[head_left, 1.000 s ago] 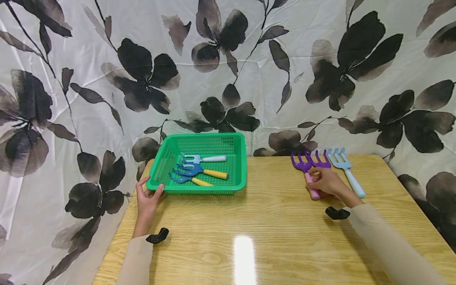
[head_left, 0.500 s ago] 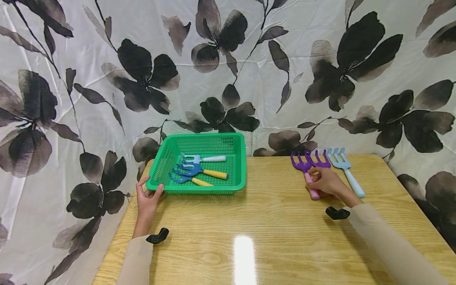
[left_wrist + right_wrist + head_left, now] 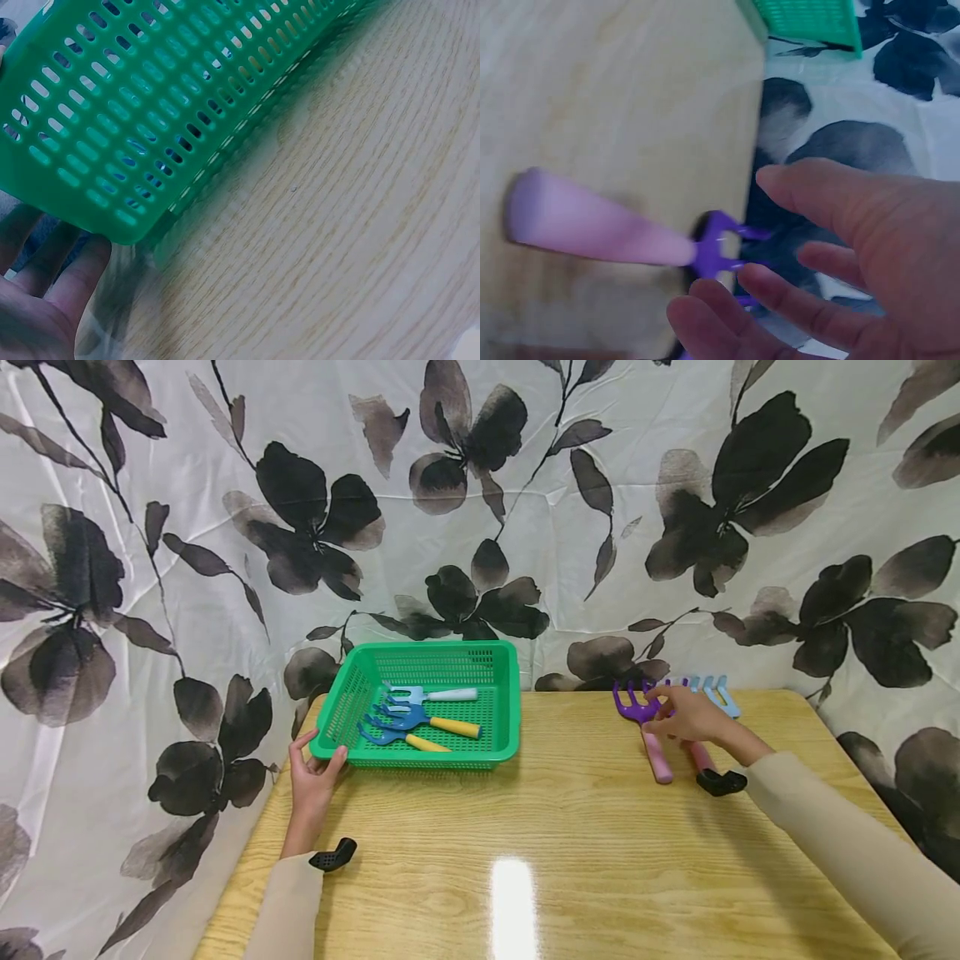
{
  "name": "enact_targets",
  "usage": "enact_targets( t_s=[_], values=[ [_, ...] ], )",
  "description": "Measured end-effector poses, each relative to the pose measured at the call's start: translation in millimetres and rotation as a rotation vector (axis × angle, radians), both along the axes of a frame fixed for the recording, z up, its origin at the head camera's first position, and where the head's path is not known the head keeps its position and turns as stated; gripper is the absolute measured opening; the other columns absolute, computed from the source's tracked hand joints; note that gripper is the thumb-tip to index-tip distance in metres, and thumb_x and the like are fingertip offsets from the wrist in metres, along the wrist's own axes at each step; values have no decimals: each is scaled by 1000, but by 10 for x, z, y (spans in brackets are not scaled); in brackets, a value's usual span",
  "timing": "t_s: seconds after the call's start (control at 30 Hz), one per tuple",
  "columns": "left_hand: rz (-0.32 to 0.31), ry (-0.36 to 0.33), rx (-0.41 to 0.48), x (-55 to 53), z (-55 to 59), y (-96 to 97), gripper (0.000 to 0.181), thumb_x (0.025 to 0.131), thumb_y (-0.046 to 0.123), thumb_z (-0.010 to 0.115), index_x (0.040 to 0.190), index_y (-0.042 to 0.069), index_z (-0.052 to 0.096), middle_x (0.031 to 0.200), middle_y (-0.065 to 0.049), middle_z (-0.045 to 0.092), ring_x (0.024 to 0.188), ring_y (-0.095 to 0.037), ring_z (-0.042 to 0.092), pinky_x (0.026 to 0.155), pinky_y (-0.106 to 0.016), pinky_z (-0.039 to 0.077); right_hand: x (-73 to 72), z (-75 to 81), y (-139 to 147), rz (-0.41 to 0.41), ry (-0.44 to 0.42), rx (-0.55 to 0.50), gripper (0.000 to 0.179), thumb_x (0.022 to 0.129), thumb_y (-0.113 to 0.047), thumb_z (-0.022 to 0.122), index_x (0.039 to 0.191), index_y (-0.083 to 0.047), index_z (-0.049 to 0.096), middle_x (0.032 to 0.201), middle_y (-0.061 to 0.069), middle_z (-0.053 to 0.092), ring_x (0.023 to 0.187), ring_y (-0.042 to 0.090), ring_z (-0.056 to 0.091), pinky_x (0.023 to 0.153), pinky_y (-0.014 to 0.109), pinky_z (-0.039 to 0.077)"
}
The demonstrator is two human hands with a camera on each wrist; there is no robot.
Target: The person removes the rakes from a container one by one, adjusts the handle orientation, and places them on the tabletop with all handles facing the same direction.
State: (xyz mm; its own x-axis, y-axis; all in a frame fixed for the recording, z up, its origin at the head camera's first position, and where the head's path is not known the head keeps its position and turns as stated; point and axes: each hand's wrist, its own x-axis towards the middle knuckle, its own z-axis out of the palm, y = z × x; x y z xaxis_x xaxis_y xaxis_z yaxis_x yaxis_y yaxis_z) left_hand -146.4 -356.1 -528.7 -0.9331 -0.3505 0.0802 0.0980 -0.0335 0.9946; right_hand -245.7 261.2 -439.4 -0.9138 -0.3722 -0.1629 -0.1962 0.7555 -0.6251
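My left hand [image 3: 311,787] holds the front left corner of a green plastic basket [image 3: 427,760], thumb at the front rim and fingers along the side. Inside lie garden hand forks: blue ones with yellow handles [image 3: 453,727] and a pale blue one with a whitish handle [image 3: 452,695]. At the right, my right hand [image 3: 693,714] hovers over a purple hand fork with a pink handle [image 3: 657,760], fingers spread and apart from it in the right wrist view. A second pink-handled fork [image 3: 702,755] and a light blue fork [image 3: 724,700] are partly hidden behind that hand and wrist.
A wooden table [image 3: 420,860] carries everything. Behind its far edge hangs a floral cloth [image 3: 585,552], which the fork tines at the right nearly reach. Black wrist devices [image 3: 722,782] sit on both sleeves.
My right hand has let go of the pink-handled purple fork and lifted off, its wrist shifting slightly right. The fork stays on the table. The left hand keeps its place on the basket.
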Motion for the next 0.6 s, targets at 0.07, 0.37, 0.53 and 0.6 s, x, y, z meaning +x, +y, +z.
enact_targets(
  t_s=[0.07,0.37,0.53,0.6],
  values=[
    [4,7,-3,-6,-16,-3,75,99,16,70,157,15,23,147,-23,49,117,-10,60,90,-15,52,-22,109,-33,31,14,1,64,93,-18,78,142,8,46,105,22,67,73,27,68,56,46,59],
    [3,0,-26,-3,-34,-15,73,99,17,71,156,19,25,146,-22,50,117,-10,60,89,-15,52,-116,499,-199,180,100,9,62,93,-17,78,145,-2,48,115,19,69,74,21,67,66,37,57],
    [10,5,-37,-5,-58,-20,72,99,20,72,154,19,27,143,-22,51,116,-11,60,88,-15,52,-191,692,-290,279,15,-74,72,94,-18,78,153,-5,38,129,26,62,86,24,71,71,37,59],
    [12,7,-39,-7,-67,-15,72,98,21,73,154,18,27,143,-22,51,116,-10,60,88,-15,52,-231,753,-327,313,-13,-101,76,94,-17,78,156,-5,34,136,28,57,90,27,73,70,36,60]
  ],
)
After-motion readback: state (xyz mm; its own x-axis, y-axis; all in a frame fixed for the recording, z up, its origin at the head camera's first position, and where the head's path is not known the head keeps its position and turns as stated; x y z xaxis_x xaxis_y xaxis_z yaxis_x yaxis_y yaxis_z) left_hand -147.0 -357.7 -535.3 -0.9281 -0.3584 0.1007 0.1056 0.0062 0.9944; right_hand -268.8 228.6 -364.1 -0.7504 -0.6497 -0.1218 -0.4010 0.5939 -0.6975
